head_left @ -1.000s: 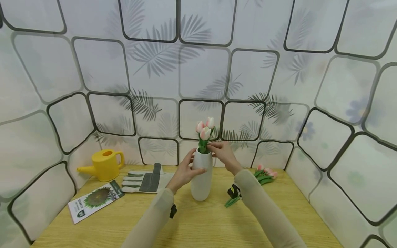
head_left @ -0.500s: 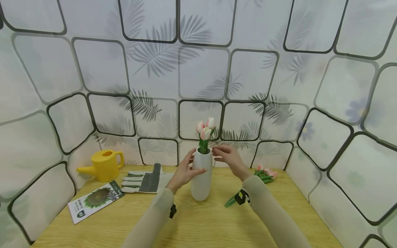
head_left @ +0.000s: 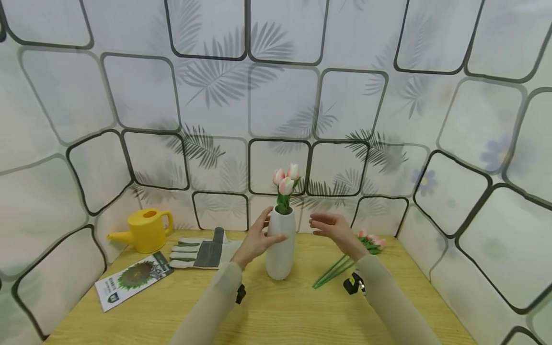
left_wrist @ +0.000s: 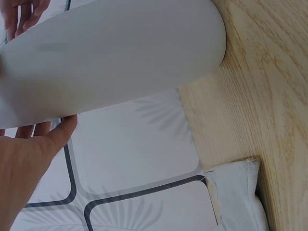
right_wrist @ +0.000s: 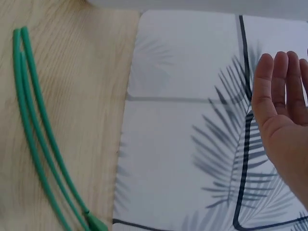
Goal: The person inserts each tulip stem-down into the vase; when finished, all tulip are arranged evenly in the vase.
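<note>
while the left grip [head_left: 255, 239] clasps a tall white vase [head_left: 281, 253], three pink-and-white tulips [head_left: 285, 186] stand in it; below the empty, slack-fingered right grip [head_left: 334, 229], green-stemmed pink tulips [head_left: 372, 245] seemingly remain to add.

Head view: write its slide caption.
A left hand grips a tall white vase of pink-and-white tulips while the right hand hovers empty beside it.

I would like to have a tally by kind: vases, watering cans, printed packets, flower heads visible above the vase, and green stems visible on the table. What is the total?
Vase: 1
Watering can: 1
Printed packet: 1
Flower heads: 3
Green stems: 3
Total: 9
</note>
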`<state>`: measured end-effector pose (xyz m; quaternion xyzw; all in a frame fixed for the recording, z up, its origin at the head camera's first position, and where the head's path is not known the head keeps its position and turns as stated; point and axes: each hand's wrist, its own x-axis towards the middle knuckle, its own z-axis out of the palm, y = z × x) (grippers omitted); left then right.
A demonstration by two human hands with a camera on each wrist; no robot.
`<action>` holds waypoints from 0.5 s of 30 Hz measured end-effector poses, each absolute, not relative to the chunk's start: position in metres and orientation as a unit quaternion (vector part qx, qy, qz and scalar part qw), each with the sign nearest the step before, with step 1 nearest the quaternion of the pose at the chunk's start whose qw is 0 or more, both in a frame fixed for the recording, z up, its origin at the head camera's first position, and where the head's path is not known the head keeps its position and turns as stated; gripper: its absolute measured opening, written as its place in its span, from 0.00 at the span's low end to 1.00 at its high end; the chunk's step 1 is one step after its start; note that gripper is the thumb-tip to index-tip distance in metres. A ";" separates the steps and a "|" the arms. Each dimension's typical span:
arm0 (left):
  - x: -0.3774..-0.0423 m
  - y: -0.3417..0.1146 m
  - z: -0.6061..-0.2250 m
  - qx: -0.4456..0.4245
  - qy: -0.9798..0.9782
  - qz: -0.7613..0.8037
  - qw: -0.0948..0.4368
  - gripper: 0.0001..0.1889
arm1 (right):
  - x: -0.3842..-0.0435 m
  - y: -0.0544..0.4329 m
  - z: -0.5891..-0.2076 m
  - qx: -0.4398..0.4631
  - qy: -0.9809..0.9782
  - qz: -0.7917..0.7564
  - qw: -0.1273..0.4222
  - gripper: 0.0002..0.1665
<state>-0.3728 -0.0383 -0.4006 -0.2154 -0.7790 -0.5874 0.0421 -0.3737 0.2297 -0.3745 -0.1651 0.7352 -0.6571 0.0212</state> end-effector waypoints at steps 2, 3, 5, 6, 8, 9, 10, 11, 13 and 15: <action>-0.373 -0.039 -0.401 -0.215 -0.779 -0.588 0.043 0.48 | -0.373 0.236 -0.380 -0.168 0.738 -0.653 0.027 0.29; -0.373 -0.039 -0.402 -0.215 -0.779 -0.588 0.043 0.48 | -0.373 0.240 -0.382 -0.166 0.740 -0.651 0.030 0.29; -0.373 -0.039 -0.402 -0.215 -0.779 -0.588 0.041 0.48 | -0.373 0.248 -0.388 -0.167 0.745 -0.645 0.035 0.29; -0.373 -0.039 -0.402 -0.215 -0.778 -0.588 0.040 0.48 | -0.372 0.253 -0.391 -0.167 0.748 -0.641 0.038 0.30; -0.373 -0.039 -0.402 -0.215 -0.778 -0.589 0.039 0.49 | -0.372 0.263 -0.397 -0.170 0.755 -0.632 0.045 0.30; -0.373 -0.039 -0.402 -0.215 -0.778 -0.589 0.039 0.49 | -0.372 0.268 -0.400 -0.171 0.756 -0.630 0.050 0.30; -0.373 -0.039 -0.402 -0.215 -0.778 -0.589 0.040 0.49 | -0.372 0.273 -0.402 -0.174 0.760 -0.625 0.053 0.30; -0.373 -0.039 -0.402 -0.215 -0.779 -0.588 0.041 0.49 | -0.372 0.278 -0.405 -0.173 0.764 -0.620 0.055 0.31; -0.374 -0.038 -0.401 -0.214 -0.781 -0.585 0.042 0.49 | -0.372 0.287 -0.410 -0.176 0.771 -0.610 0.057 0.31; -0.374 -0.038 -0.400 -0.216 -0.784 -0.580 0.042 0.48 | -0.371 0.297 -0.416 -0.178 0.779 -0.598 0.057 0.31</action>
